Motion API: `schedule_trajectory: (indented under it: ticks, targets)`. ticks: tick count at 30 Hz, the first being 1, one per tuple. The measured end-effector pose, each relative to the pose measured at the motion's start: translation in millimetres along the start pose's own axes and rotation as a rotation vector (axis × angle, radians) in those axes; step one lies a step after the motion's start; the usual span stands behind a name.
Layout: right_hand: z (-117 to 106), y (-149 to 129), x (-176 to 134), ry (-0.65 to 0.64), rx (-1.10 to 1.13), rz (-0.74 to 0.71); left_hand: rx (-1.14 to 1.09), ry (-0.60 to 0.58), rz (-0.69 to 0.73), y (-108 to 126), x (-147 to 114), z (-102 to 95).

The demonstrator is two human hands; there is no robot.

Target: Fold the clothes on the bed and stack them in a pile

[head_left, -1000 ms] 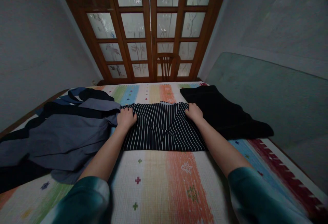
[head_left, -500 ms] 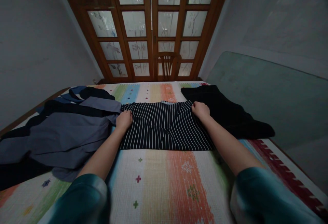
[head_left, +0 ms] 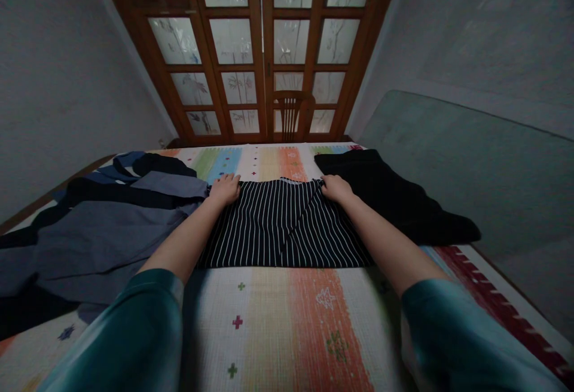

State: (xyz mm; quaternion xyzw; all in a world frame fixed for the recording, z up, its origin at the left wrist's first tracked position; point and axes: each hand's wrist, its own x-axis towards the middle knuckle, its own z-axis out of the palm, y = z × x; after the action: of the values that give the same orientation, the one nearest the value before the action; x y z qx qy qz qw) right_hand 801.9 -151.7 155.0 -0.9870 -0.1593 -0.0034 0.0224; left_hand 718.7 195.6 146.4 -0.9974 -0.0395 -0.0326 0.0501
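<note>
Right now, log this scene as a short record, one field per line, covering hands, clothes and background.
Left hand: on the striped garment's far left corner
Right hand: at its far right corner
Striped garment: black with white lines, spread on a patterned sheet
Left side: heaped grey and dark clothes
Right side: black garment
Background: wooden chair, glass-paned doors
</note>
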Motion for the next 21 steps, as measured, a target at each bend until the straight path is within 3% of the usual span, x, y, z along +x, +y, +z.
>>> schedule_trajectory:
  ticks: [3, 6, 9, 14, 21]
  targets:
    - [4.6, -2.1, 4.3, -0.062, -0.085, 0.05, 0.021, -0.068, -0.03, -3.7, 8.0, 13.3]
    - [4.8, 1.8, 6.5, -0.07, -0.115, 0.057, 0.038, -0.034, -0.067, -12.1, 11.4, 19.2]
    - [1.0, 9.0, 9.8, -0.058, -0.105, 0.054, 0.033, 0.014, -0.077, -23.5, 13.3, 18.1]
    - [-5.3, 22.1, 19.8, -0.017, 0.016, 0.071, 0.01, -0.005, -0.055, -36.1, 16.7, 11.1]
    - [-10.1, 36.2, 31.2, -0.09, 0.107, 0.127, 0.024, -0.019, -0.158, -36.8, 19.5, 7.7]
